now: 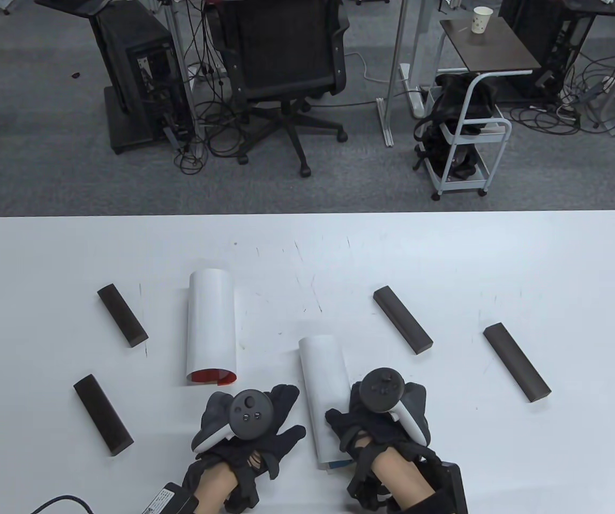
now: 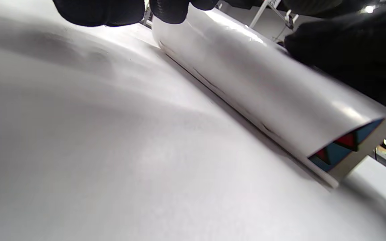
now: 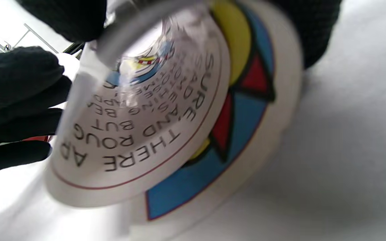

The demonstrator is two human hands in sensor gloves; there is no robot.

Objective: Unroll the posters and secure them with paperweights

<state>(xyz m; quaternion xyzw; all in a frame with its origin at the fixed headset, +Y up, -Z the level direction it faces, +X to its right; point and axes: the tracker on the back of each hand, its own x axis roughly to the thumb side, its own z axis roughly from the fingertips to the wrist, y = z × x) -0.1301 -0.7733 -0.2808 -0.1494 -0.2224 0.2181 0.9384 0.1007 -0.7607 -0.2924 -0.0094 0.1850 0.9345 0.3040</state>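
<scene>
At 6 o'clock on the bench (image 1: 500, 257), left hand (image 1: 248, 423) rests spread, fingertips touching the rolled poster (image 1: 326, 396); right hand (image 1: 380, 415) grips its near end. Poster axis runs 6-to-12 o'clock, opening nearest.

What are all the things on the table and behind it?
rolled posters: 2, white outside; one with a red inside left of centre, one with a blue-and-red print between the hands
paperweights: 4, dark bars; two at left, two at right
table: 1, white
office chair: 1, black, behind the table
cart: 1, white, back right
paper cup: 1, white, on a side table
left hand: black glove, beside the near poster
right hand: black glove, fingers on the near poster
</scene>
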